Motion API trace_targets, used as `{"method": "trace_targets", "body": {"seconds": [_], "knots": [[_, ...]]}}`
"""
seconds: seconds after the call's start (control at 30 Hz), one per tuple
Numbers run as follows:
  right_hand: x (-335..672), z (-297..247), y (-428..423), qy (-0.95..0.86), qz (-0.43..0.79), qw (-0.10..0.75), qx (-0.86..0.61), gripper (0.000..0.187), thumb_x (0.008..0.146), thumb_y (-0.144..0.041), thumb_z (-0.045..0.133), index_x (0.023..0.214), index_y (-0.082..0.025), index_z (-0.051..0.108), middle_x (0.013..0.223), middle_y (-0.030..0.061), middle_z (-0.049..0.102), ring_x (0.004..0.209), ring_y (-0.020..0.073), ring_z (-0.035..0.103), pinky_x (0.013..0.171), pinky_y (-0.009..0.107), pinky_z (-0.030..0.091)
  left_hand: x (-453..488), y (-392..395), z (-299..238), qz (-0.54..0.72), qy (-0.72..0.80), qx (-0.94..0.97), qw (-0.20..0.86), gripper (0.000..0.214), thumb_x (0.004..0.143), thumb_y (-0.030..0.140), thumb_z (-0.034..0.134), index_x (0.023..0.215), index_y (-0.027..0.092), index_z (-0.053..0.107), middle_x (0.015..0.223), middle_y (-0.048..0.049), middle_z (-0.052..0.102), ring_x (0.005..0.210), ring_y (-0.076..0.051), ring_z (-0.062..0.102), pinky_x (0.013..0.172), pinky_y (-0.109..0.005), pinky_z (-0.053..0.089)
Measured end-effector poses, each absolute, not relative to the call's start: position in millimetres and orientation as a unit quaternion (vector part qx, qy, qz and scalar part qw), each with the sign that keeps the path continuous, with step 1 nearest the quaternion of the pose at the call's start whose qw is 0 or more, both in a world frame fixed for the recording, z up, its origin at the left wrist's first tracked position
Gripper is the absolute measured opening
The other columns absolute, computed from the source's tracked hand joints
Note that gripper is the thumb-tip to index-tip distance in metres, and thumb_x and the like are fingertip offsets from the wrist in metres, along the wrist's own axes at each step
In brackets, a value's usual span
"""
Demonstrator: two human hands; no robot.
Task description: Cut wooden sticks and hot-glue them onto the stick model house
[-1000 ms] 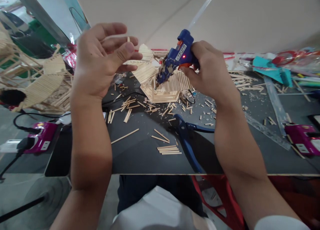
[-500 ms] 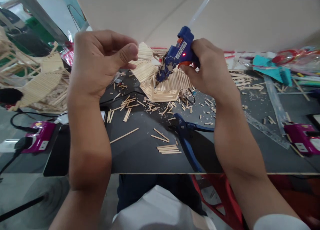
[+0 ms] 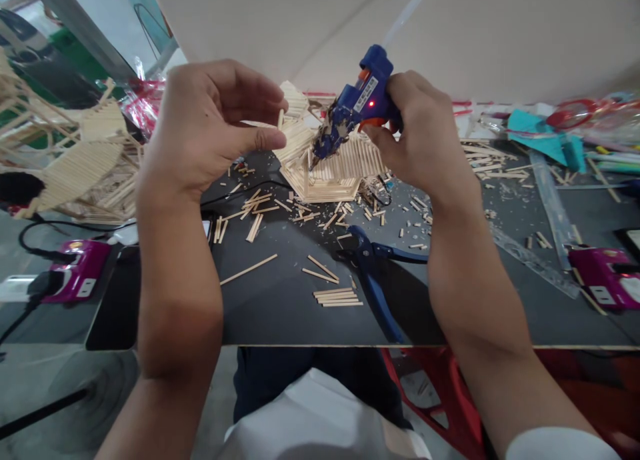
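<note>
My right hand (image 3: 417,130) is wrapped round a blue hot glue gun (image 3: 353,110), its red light lit and a clear glue stick rising from its back. The gun's nozzle points down at a wooden stick model (image 3: 323,190) with slatted panels, close to or touching it; I cannot tell which. My left hand (image 3: 220,117) is raised at the model's left, thumb and fingers closed around a short wooden stick (image 3: 281,118) that stands nearly upright. Part of the model is hidden behind the glue gun.
Blue cutting pliers (image 3: 373,267) lie open on the dark table, with short wooden sticks (image 3: 337,298) beside them. Scattered offcuts, a clear ruler (image 3: 535,260) and purple power sockets (image 3: 77,270) (image 3: 607,277) lie around. Another stick model (image 3: 85,167) stands at left.
My left hand has shifted slightly right and its fingers have turned, so the short stick now shows between them. The glue gun has moved very slightly up and to the right.
</note>
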State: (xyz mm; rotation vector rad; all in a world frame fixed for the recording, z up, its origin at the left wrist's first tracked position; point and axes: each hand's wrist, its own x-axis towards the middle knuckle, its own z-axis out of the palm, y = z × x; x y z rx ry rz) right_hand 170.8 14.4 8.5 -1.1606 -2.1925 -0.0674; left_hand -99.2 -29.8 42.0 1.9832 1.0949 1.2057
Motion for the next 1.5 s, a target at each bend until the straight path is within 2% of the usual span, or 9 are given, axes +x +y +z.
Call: {"method": "trace_targets", "body": {"seconds": [0.2,0.3,0.53,0.77,1.03,1.23,1.37,1.5], "knots": [[170.6,10.5,14.3,-0.831,-0.025,0.315,-0.458,0.017,0.090,-0.047,0.055,0.102,-0.034,0.053,0.107,0.0090,0.064,0.098,0.0372,0.059,0.080,0.051,0.048,-97.5,-27.5,36.9,0.456,0.416,0.730,0.294,0.030,0.064,0.023,0.086,0.092,0.032,0.079,0.099,-0.0066,0.073,0.103,-0.038,0.066,0.102,-0.069,0.048],[169.9,10.6,13.6,-0.831,-0.032,0.316,-0.457,0.021,0.090,-0.050,0.054,0.105,-0.034,0.053,0.107,0.0098,0.064,0.099,0.0377,0.058,0.080,0.051,0.048,-96.9,-28.3,37.2,0.441,0.421,0.738,0.289,0.031,0.064,0.025,0.088,0.092,0.031,0.079,0.100,-0.0068,0.073,0.101,-0.036,0.066,0.097,-0.066,0.051],[167.6,10.2,13.2,-0.828,-0.036,0.316,-0.462,0.014,0.088,-0.030,0.056,0.100,-0.033,0.051,0.111,0.0090,0.063,0.098,0.0360,0.058,0.080,0.049,0.047,-91.9,-30.6,39.0,0.407,0.448,0.748,0.274,0.037,0.062,0.028,0.091,0.096,0.028,0.078,0.101,-0.0072,0.073,0.099,-0.032,0.068,0.087,-0.056,0.057],[165.5,11.1,12.6,-0.825,-0.043,0.309,-0.471,0.018,0.087,-0.023,0.053,0.101,-0.033,0.049,0.113,0.0096,0.062,0.102,0.0372,0.057,0.082,0.050,0.045,-89.8,-30.3,36.1,0.397,0.465,0.745,0.267,0.038,0.064,0.029,0.090,0.100,0.029,0.077,0.103,-0.0090,0.073,0.098,-0.032,0.068,0.085,-0.055,0.056],[165.3,11.7,13.3,-0.820,-0.049,0.315,-0.476,0.018,0.088,-0.026,0.053,0.102,-0.037,0.049,0.114,0.0080,0.061,0.103,0.0371,0.056,0.085,0.053,0.046,-90.6,-28.6,34.7,0.362,0.465,0.767,0.253,0.038,0.066,0.030,0.089,0.102,0.030,0.076,0.103,-0.0076,0.073,0.098,-0.031,0.067,0.084,-0.051,0.055],[164.1,12.5,13.6,-0.817,-0.055,0.313,-0.481,0.016,0.088,-0.027,0.051,0.101,-0.036,0.050,0.115,0.0099,0.062,0.106,0.0391,0.056,0.086,0.054,0.044,-90.5,-26.4,33.5,0.341,0.475,0.770,0.256,0.038,0.065,0.030,0.088,0.101,0.032,0.077,0.102,-0.0057,0.073,0.099,-0.030,0.066,0.093,-0.047,0.051],[163.0,12.1,12.7,-0.813,-0.067,0.317,-0.484,0.017,0.089,-0.027,0.050,0.104,-0.036,0.050,0.116,0.0104,0.061,0.107,0.0400,0.056,0.086,0.053,0.044,-88.8,-28.7,34.0,0.338,0.477,0.772,0.250,0.037,0.066,0.033,0.087,0.102,0.028,0.076,0.102,-0.0053,0.072,0.096,-0.028,0.066,0.096,-0.043,0.050],[163.0,11.0,12.3,-0.809,-0.082,0.322,-0.485,0.019,0.089,-0.027,0.051,0.106,-0.034,0.050,0.118,0.0109,0.061,0.107,0.0399,0.056,0.087,0.053,0.043,-84.7,-32.2,37.2,0.350,0.493,0.743,0.287,0.036,0.061,0.029,0.087,0.095,0.026,0.075,0.100,-0.0046,0.072,0.105,-0.030,0.065,0.101,-0.041,0.048]]}}
